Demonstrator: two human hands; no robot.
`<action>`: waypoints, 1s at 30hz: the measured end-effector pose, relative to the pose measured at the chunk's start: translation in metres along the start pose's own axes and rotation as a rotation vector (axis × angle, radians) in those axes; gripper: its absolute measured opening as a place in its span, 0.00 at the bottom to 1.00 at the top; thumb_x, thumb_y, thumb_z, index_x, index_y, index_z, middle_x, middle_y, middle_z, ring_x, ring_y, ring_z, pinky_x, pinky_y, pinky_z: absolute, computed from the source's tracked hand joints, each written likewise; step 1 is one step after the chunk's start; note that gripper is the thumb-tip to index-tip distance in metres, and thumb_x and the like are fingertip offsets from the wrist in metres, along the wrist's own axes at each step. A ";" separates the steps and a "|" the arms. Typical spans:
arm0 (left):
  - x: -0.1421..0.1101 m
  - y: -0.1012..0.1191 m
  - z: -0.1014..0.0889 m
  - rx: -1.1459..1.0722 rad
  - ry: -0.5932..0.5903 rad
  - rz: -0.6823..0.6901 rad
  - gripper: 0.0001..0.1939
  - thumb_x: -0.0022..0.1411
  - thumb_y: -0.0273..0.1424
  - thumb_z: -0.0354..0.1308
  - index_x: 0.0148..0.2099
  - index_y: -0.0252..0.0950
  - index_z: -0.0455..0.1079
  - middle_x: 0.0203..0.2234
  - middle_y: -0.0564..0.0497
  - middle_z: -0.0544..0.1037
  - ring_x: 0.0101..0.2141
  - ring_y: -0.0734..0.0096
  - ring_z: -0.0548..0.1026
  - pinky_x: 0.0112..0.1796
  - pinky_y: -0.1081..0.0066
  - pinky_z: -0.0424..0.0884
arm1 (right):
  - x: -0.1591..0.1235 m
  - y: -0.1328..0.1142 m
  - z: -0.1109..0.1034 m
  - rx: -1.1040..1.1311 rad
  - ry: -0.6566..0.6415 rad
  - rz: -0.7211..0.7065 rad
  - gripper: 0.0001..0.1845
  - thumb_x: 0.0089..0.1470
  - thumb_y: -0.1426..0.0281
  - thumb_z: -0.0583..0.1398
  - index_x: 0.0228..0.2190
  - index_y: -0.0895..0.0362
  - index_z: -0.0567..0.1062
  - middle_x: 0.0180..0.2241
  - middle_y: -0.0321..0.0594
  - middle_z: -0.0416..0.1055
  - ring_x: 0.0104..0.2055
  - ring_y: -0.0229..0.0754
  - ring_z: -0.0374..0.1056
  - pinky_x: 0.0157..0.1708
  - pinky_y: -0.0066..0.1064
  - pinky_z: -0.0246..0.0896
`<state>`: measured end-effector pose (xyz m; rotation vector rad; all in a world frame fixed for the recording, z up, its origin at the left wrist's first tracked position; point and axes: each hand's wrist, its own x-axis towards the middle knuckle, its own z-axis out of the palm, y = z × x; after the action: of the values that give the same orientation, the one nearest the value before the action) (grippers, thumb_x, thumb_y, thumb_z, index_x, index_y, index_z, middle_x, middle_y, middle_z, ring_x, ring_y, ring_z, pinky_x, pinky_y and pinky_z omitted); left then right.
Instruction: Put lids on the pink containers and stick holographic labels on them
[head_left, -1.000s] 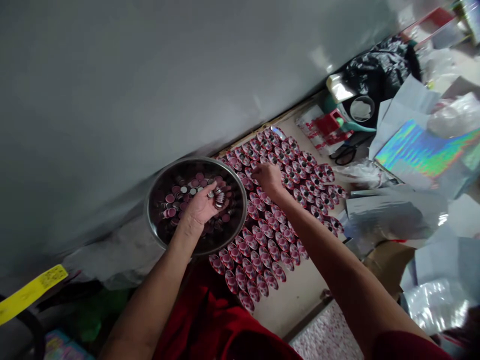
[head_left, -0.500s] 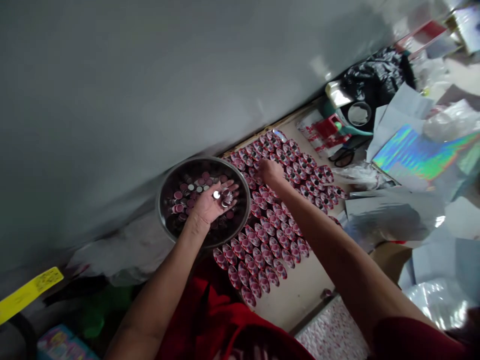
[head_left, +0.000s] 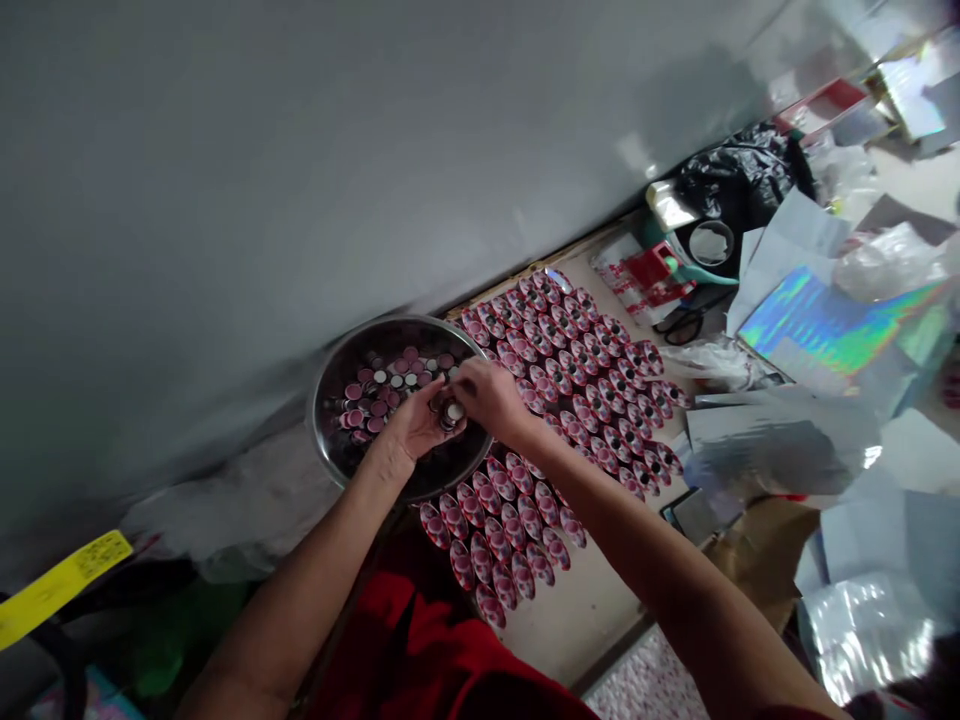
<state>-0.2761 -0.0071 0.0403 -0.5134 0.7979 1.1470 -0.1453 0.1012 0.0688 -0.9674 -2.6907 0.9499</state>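
Cupped palm up over a steel bowl [head_left: 320, 440], my left hand [head_left: 411, 425] holds several small round discs [head_left: 452, 412], some pale and some dark-edged. My right hand [head_left: 496, 402] has its fingers pinched together at these discs, touching the pile; its fingertips partly hide what they grip. Loose pink and silvery discs [head_left: 375, 405] lie inside the bowl. Beside it, rows of red and pink oval printed pieces [head_left: 517, 520] cover the table. Those farther right carry a dark round spot [head_left: 596, 350] each; the nearer ones show a plain pink circle.
A grey wall [head_left: 300, 180] rises behind the table. Scissors [head_left: 686, 328], a red and white packet [head_left: 645, 278] and a teal container [head_left: 705, 270] stand to the right. Beyond are a shiny rainbow sheet [head_left: 817, 325], papers and clear plastic. Whitish plastic [head_left: 240, 500] lies left of the bowl.
My right hand has moved left from over the oval pieces to the discs in my left palm. The left fingers have curled in from a flatter spread. The view has shifted slightly.
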 end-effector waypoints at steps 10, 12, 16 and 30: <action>0.010 0.043 0.015 0.084 -0.032 0.195 0.19 0.75 0.36 0.53 0.54 0.29 0.80 0.45 0.36 0.85 0.38 0.60 0.83 0.40 0.63 0.80 | 0.114 0.103 -0.021 -0.290 -0.006 0.495 0.09 0.55 0.69 0.66 0.38 0.55 0.85 0.41 0.44 0.83 0.46 0.48 0.77 0.45 0.32 0.66; 0.010 0.048 0.014 0.077 -0.028 0.212 0.19 0.75 0.36 0.53 0.54 0.29 0.80 0.45 0.36 0.85 0.40 0.59 0.83 0.41 0.64 0.80 | 0.125 0.107 -0.017 -0.348 -0.074 0.529 0.10 0.52 0.69 0.69 0.39 0.54 0.84 0.42 0.46 0.83 0.47 0.50 0.78 0.45 0.32 0.67; 0.009 0.046 0.015 0.012 -0.054 0.239 0.20 0.74 0.38 0.55 0.57 0.30 0.78 0.48 0.36 0.84 0.46 0.56 0.83 0.47 0.60 0.79 | 0.143 0.110 -0.018 -0.411 -0.156 0.624 0.14 0.51 0.68 0.72 0.42 0.54 0.84 0.47 0.49 0.82 0.51 0.54 0.78 0.46 0.36 0.70; -0.013 0.017 0.010 -0.020 -0.013 0.146 0.24 0.76 0.47 0.45 0.55 0.41 0.78 0.39 0.42 0.85 0.49 0.46 0.81 0.52 0.49 0.76 | 0.017 -0.038 -0.015 0.052 -0.159 -0.015 0.09 0.58 0.68 0.66 0.41 0.51 0.84 0.42 0.38 0.81 0.44 0.43 0.75 0.43 0.28 0.64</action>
<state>-0.2919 -0.0017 0.0575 -0.4700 0.8239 1.2923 -0.1738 0.0968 0.1023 -0.8960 -2.7809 1.1324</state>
